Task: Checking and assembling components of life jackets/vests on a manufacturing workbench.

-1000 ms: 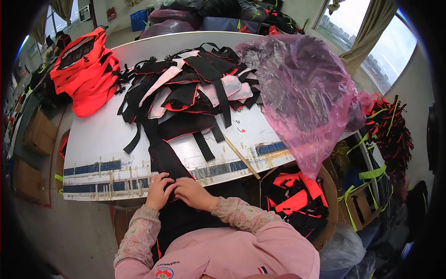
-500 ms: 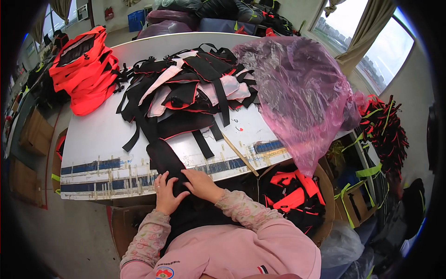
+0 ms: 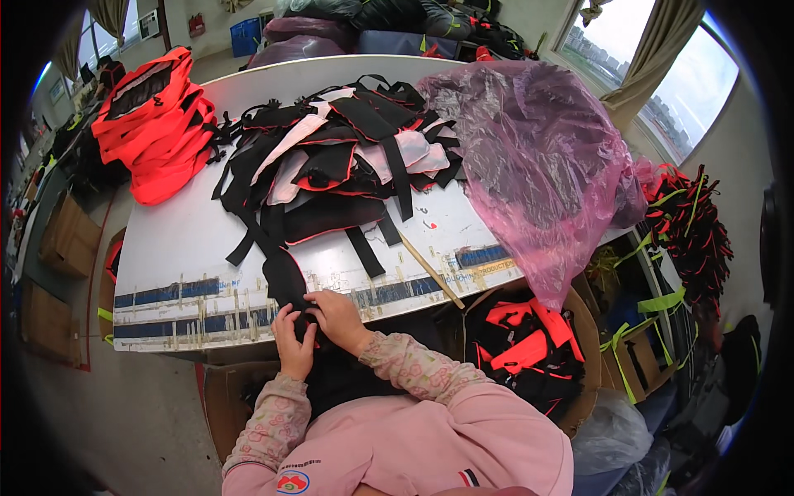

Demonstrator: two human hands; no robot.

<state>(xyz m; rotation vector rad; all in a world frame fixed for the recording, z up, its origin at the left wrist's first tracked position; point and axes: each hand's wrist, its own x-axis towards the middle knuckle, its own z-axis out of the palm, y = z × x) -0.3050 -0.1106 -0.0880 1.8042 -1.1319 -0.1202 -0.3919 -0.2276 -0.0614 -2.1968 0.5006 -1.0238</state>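
Note:
A black padded strap (image 3: pixel 284 279) with thin red edging hangs over the table's near edge toward me. My left hand (image 3: pixel 294 343) is closed on its lower part, with thumb and fingers drawn together. From the other side my right hand (image 3: pixel 337 321) grips the same part, its fingertips close to the left ones. What lies between the fingertips is partly hidden. Just beyond my hands spreads a heap of similar black padded pieces (image 3: pixel 335 217) with red edges, white panels and loose webbing straps.
Orange-red fabric pieces (image 3: pixel 157 132) are stacked at the table's left. A pink plastic bag (image 3: pixel 538 165) covers the right side. Below the near edge stands a carton (image 3: pixel 589 364) with red and black pieces. A thin wooden stick (image 3: pixel 432 270) lies on the white table (image 3: pixel 178 256).
Both hands have come closer together and the fingers have drawn in on the strap. The strap's visible upper end looks narrower and more folded. The view has shifted slightly.

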